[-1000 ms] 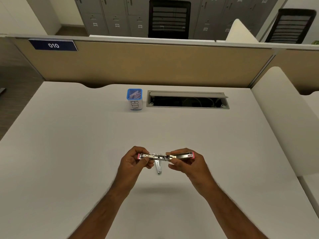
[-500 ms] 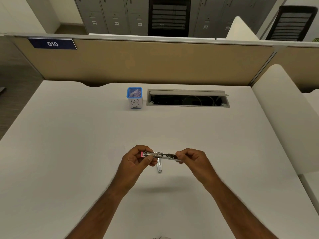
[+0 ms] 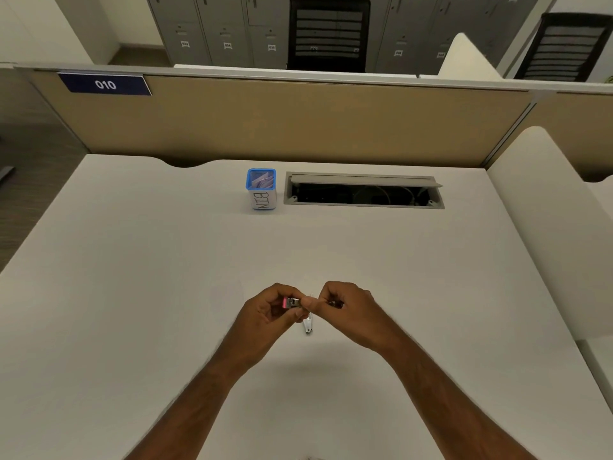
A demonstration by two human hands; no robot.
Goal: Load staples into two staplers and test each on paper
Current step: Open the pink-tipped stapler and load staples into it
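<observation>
Both hands, left hand (image 3: 270, 312) and right hand (image 3: 348, 307), have drawn together since a second ago, fingers curled on the small pink stapler (image 3: 292, 303) held just above the surface (image 3: 132, 293). It now shows far shorter between them, so the open magazine looks to be closing, probably finishing one loading step.

hands (image 3: 318, 305) drawn together, pink stapler (image 3: 292, 303) folding shut

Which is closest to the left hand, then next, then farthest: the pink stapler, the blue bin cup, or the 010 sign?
1. Pink stapler: held in the left hand.
2. Blue bin cup: at the desk's back.
3. 010 sign: up on the partition, far left.
</observation>
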